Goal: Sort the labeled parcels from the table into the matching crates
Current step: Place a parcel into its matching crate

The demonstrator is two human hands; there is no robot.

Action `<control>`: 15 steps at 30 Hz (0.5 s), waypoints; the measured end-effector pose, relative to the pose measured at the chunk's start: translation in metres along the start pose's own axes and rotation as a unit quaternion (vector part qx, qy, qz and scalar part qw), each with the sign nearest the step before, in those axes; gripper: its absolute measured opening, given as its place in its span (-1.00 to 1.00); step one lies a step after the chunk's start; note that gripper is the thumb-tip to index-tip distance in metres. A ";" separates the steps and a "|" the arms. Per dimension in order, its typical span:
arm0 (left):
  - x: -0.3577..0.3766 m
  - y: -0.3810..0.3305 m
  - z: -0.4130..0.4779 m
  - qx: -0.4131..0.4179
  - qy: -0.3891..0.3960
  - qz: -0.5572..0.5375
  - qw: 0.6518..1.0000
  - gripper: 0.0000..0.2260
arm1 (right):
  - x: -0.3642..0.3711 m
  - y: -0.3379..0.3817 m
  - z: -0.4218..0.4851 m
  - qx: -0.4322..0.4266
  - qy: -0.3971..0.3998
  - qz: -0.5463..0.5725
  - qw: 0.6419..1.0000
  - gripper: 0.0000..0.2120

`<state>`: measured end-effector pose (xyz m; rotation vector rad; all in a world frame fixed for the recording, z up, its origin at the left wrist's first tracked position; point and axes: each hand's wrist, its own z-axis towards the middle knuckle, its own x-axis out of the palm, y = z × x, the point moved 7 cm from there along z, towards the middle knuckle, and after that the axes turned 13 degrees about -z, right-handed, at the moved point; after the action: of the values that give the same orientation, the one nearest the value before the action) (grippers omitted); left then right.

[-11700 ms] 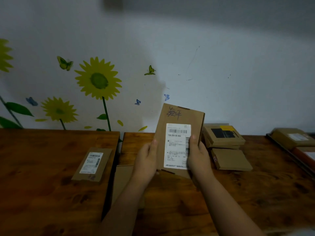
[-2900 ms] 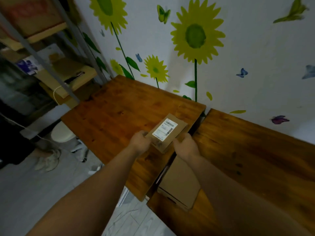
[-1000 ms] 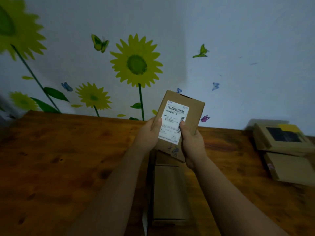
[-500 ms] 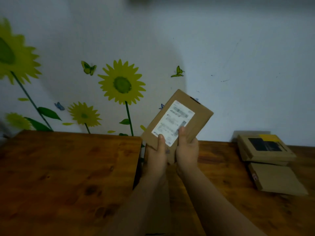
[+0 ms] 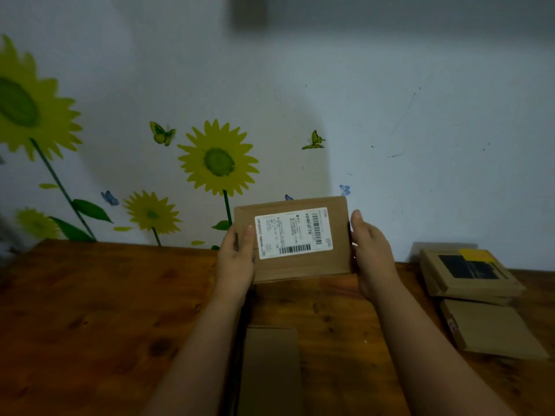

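You have the parcel (image 5: 301, 270) up off the table (image 5: 90, 310) in both hands, long side level, in front of the wall. Your left hand (image 5: 237, 259) grips its left end with the thumb laid on the front face just beside the label (image 5: 293, 233); your right hand (image 5: 372, 253) clasps the right end, thumb over the edge, the other fingers hidden behind the card.

The main risk, as I judge it, is a wrong crate; the label sits turned on its side and its print is blurred here (I cannot read a word of it), so a hasty reading could send the box astray. No crate shows in this view at all; you would have to turn away to find one, and carrying while looking elsewhere invites a bump.

You hold the parcel by its ends only; if one hand lets go before the other has a firm hold, it may tip and drop, perhaps onto the flat carton (image 5: 270, 364) below, or into the dark seam (image 5: 240, 319) just left of that carton.

Mind also the two parcels at your right, the black-and-yellow box (image 5: 468, 273) and the plain box (image 5: 492, 328), lying close together; a swinging elbow could shove them.
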<state>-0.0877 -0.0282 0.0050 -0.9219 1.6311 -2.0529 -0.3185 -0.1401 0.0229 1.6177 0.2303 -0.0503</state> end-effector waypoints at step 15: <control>0.006 -0.011 0.012 -0.005 -0.035 -0.067 0.997 -0.52 | 0.020 -0.012 -0.029 0.025 -0.044 0.097 0.994 -0.38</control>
<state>-0.0824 -0.0382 0.0186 -1.1221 1.5844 -2.0739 -0.3044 -0.1082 0.0094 1.6759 0.0037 0.0222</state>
